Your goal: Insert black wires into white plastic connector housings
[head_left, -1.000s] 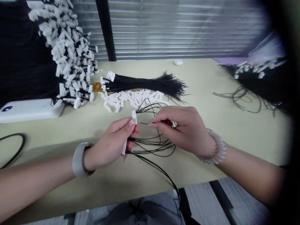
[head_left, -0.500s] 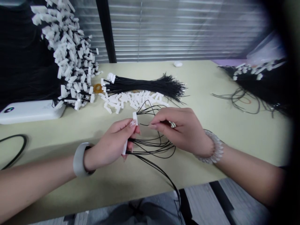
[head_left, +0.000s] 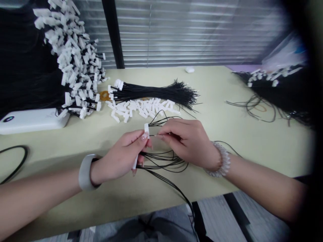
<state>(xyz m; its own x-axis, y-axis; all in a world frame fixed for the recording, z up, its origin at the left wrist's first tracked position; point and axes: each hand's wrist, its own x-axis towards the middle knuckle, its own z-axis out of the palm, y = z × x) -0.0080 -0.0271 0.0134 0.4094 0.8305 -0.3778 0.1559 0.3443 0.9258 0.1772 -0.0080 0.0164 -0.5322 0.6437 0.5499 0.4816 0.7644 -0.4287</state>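
Note:
My left hand (head_left: pixel 127 149) is closed on a white plastic connector (head_left: pixel 146 127), pinched between thumb and fingers. A second white connector (head_left: pixel 135 163), with black wires (head_left: pixel 161 156) running out of it, is held lower in the same hand. More thin black wires come from the upper connector's far end. My right hand (head_left: pixel 188 139) pinches a single thin black wire (head_left: pixel 152 135) between thumb and forefinger. That wire's tip is at the upper connector's right side; whether it is inside I cannot tell.
Behind my hands lie loose white connectors (head_left: pixel 143 108) and a bundle of black wires (head_left: pixel 153 91). A large heap of connectors (head_left: pixel 73 57) stands at left by a white power bank (head_left: pixel 35 121). More wires (head_left: pixel 262 104) lie at right, and a small white object (head_left: pixel 189 70) at the back.
My right hand has moved slightly left, bringing the pinched wire's tip up to the connector. My left hand keeps hold of the connectors, nearly still.

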